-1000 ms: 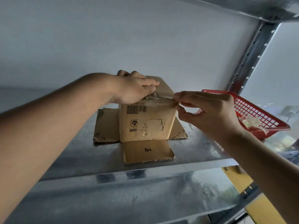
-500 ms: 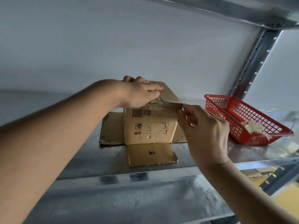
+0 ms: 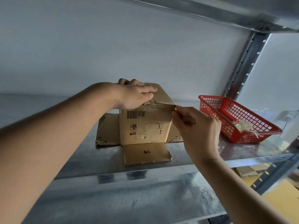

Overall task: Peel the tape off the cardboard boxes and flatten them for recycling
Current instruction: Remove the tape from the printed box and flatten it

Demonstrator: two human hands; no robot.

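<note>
Box (image 3: 145, 125), on shelf (image 3: 186, 152), bottom flaps splayed, top taped: my left hand (image 3: 135, 97) presses its top flat-fingered, my right hand (image 3: 194, 125) pinches the tape (image 3: 155, 108) end at its corner; peeling barely begun, flattening outstanding.

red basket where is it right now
In the head view the red basket sits on the metal shelf, right of the cardboard box, just beyond the right hand.

A storage room: a galvanized metal shelf (image 3: 194, 159) on a perforated steel upright (image 3: 242, 65), against a plain white wall (image 3: 113, 46).

Red basket (image 3: 239, 120) right of box (image 3: 145, 125)
</note>
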